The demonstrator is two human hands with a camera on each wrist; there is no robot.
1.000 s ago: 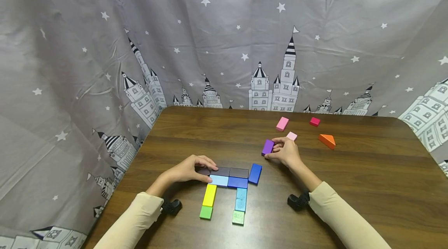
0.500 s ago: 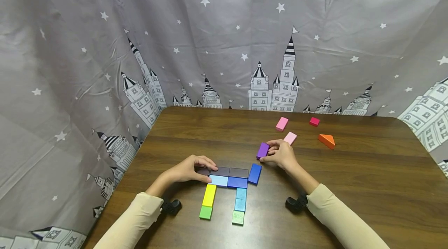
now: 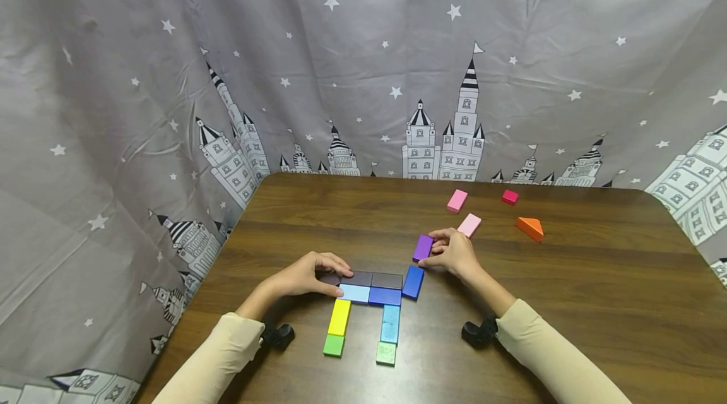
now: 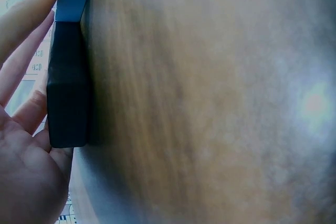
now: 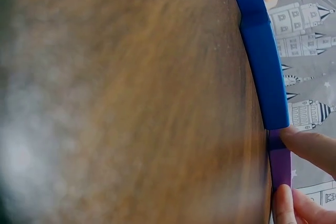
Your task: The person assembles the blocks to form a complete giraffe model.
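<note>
My right hand point(image 3: 457, 254) pinches a purple block point(image 3: 423, 248) between thumb and fingers. The purple block lies just beyond a slanted dark blue block point(image 3: 413, 283); in the right wrist view the two line up end to end. My left hand point(image 3: 307, 274) rests at the left end of a row of dark grey blocks point(image 3: 387, 280), partly covering it. Its thumb touches the light blue block point(image 3: 356, 293), and its fingers stretch along the row's far side. A blue block point(image 3: 385, 296) sits right of the light blue one. In the left wrist view a dark block point(image 4: 68, 85) stands before the fingers.
Yellow point(image 3: 339, 317) and green point(image 3: 333, 345) blocks form one leg below the row, sky-blue point(image 3: 390, 324) and pale green point(image 3: 386, 353) blocks another. Farther back lie two pink blocks point(image 3: 457, 201), a red block point(image 3: 510, 197) and an orange triangular block point(image 3: 531, 228). A grey curtain point(image 3: 363, 76) hangs behind.
My right hand has brought the purple block left and nearer, toward the far end of the slanted dark blue block. More of the nearer pink block shows. My left hand has stayed put.
</note>
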